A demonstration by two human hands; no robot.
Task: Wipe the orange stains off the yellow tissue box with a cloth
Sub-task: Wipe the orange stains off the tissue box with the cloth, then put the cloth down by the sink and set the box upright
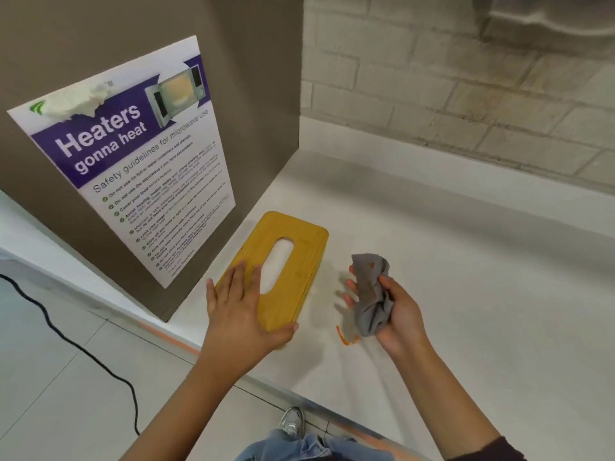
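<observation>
A white counter runs along a brick wall. On it lies a yellow tissue box beside a brown panel, with an orange smear just right of it.

tissue box on counter | left hand on box | cloth right of box, in right hand

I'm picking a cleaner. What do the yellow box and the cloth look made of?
The yellow rectangular tissue box looks like wood or bamboo with a smooth matte finish: faint grain lines run along its lid. It could be printed plastic. The grey crumpled cloth, bunched in the right hand, looks like soft woven or microfibre fabric, orange-stained.
</observation>
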